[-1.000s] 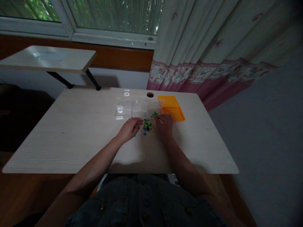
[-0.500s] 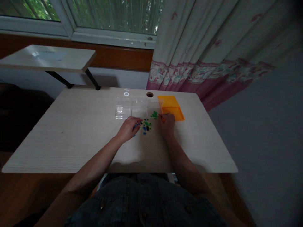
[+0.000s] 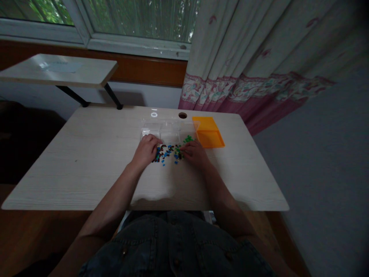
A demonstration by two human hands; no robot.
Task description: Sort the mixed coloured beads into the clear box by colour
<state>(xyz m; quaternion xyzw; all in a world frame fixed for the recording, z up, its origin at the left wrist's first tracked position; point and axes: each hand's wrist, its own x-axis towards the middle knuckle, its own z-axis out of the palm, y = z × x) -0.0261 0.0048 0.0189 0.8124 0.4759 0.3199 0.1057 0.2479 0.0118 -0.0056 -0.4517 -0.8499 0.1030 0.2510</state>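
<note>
A loose spread of small plastic pieces [image 3: 167, 151], blue, green and dark brown, lies on the table in front of me. My left hand [image 3: 145, 151] rests at the spread's left end, fingers curled down beside blue and brown pieces; what its fingertips hold, if anything, is hidden. At the right end, my right hand [image 3: 195, 153] has its fingers drawn together over green and dark pieces, too small to tell if one is gripped. Just behind lies a clear plastic compartment box [image 3: 170, 137]. A separate heap of green pieces [image 3: 188, 139] sits at its right part.
An open orange-yellow box [image 3: 211, 138] stands right of the clear box. A round cable hole [image 3: 182, 115] is near the table's back edge. At the back left a raised shelf [image 3: 86, 75] stands on black legs. A curtain [image 3: 230, 77] hangs behind the table.
My left hand has moved left, uncovering blue and brown pieces. My right hand has come away from the orange-yellow box, leftward and slightly nearer me, to the mixed pieces.
</note>
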